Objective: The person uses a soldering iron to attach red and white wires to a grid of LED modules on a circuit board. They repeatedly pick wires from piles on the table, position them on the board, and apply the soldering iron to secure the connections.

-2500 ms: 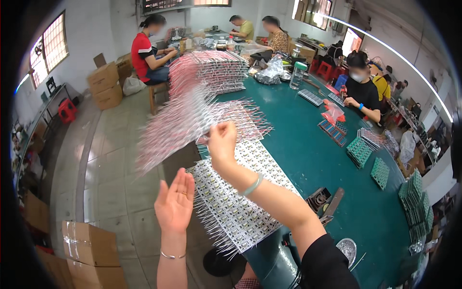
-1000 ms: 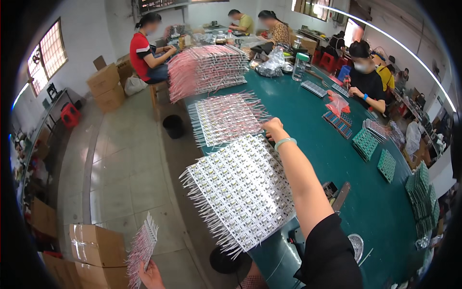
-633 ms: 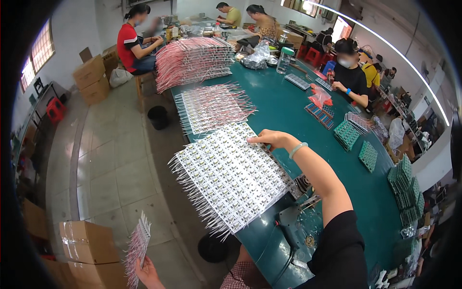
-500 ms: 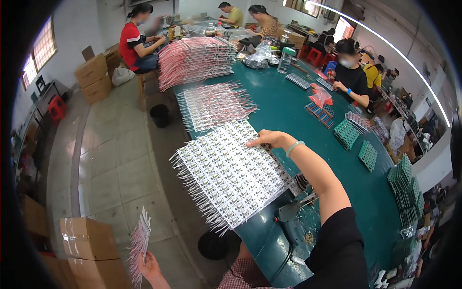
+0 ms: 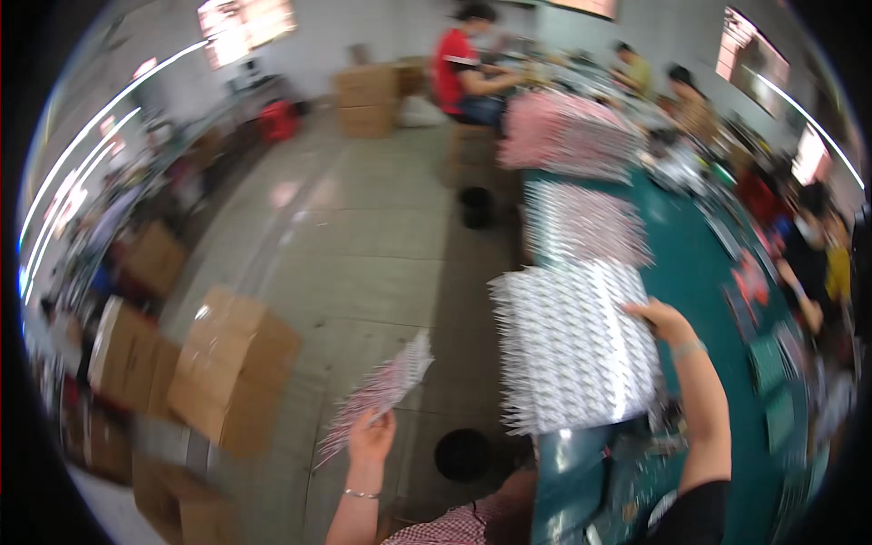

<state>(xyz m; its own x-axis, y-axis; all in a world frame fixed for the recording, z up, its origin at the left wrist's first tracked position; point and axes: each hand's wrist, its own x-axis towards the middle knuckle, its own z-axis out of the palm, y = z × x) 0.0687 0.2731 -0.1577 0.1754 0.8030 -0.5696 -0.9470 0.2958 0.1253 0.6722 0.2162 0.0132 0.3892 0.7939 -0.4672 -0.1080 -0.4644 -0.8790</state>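
My left hand [image 5: 371,436] has its fingers clamped on a small panel [image 5: 381,392] — raised over the floor [image 5: 363,272]. My right hand [image 5: 661,320] rests on the big white sheet [image 5: 572,350] on the green counter [image 5: 699,263] — whether those fingers grip, I cannot tell.

Single head-worn fisheye view, looking down and forward, turned toward the person's left: floor [image 5: 363,272] fills the centre, green tabletop [image 5: 699,272] runs up the right side. Both forearms enter from the bottom edge, so left hand [image 5: 371,438] and right hand [image 5: 666,320] are near; co-workers sit far off at the top. Frame is motion-blurred, edges bend at the rim.
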